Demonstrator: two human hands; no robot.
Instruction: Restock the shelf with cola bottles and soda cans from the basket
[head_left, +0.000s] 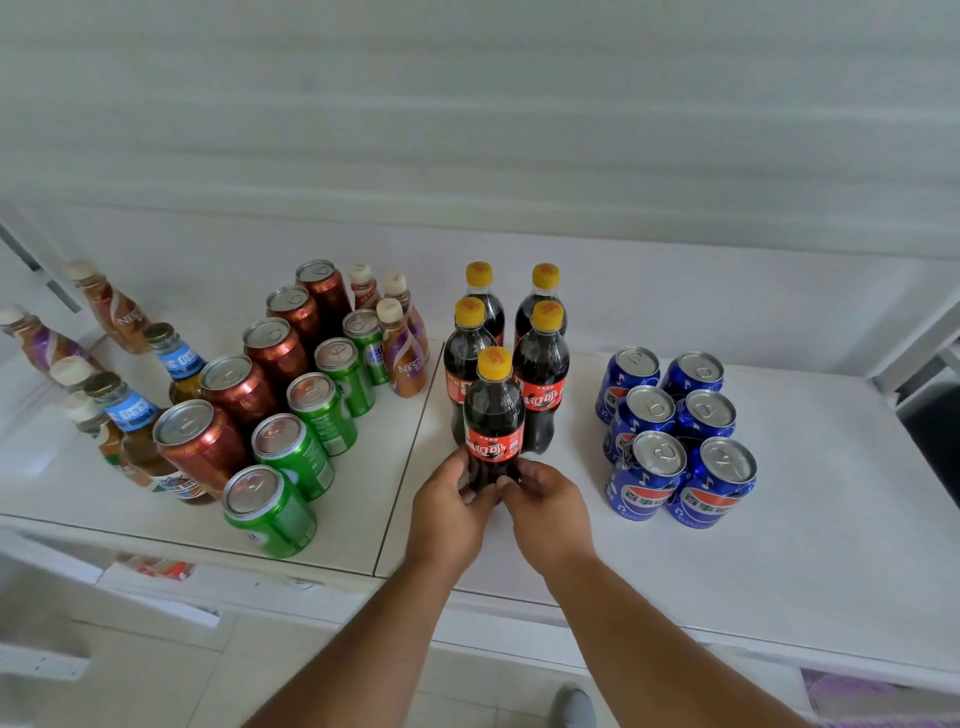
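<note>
A cola bottle (493, 410) with a yellow cap and red label stands upright on the white shelf (810, 519), at the front of a group of several more cola bottles (540, 374). My left hand (452, 512) and my right hand (545, 512) both grip its base from either side. To the right stand several blue soda cans (675, 436) in two rows. The basket is out of view.
Left of the shelf seam stand rows of green cans (296, 452) and red-brown cans (239, 389), coffee bottles (402, 358) and blue-labelled bottles (124, 410). A shelf post (914, 338) rises at the right. Tiled floor and a shoe (571, 706) show below.
</note>
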